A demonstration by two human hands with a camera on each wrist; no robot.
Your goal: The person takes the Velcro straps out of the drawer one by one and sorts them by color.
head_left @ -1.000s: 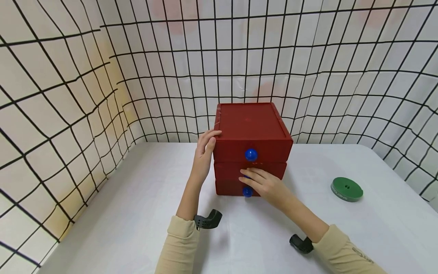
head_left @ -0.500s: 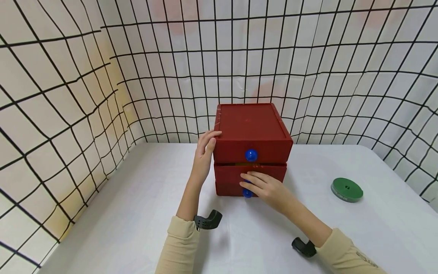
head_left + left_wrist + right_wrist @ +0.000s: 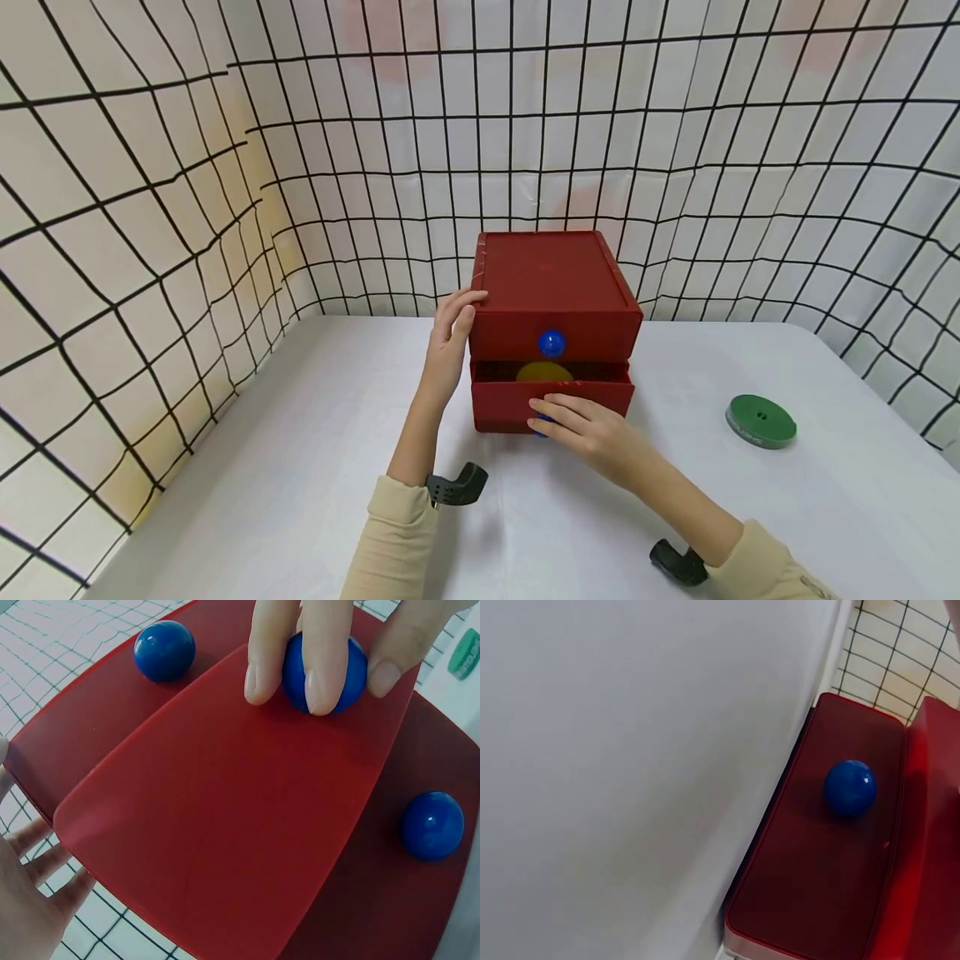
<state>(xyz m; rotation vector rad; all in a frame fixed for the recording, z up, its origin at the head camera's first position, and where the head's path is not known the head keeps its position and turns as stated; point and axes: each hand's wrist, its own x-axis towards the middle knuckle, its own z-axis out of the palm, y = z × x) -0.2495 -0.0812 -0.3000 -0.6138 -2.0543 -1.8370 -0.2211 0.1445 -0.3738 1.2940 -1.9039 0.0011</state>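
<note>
A red cabinet (image 3: 551, 271) with three stacked drawers stands on a white table. Its middle drawer (image 3: 502, 406) is pulled partway out, showing part of a yellow rounded thing (image 3: 543, 372) inside. My right hand (image 3: 596, 433) pinches that drawer's blue knob (image 3: 355, 675) between fingers and thumb, as the left wrist view shows. My left hand (image 3: 447, 342) rests against the cabinet's upper left side, fingertips over the top edge. Both the top drawer's blue knob (image 3: 552, 343) and the bottom drawer's blue knob (image 3: 850, 788) are untouched; those drawers sit closed.
To the right on the white table (image 3: 300, 467) lies a flat green disc-shaped roll (image 3: 761, 421). White walls with a black grid (image 3: 510, 133) enclose the table at the back and sides.
The middle drawer has slid out toward me, with my right hand moving along on its knob. A gap has opened above it, revealing the yellow thing. My left hand stays in place.
</note>
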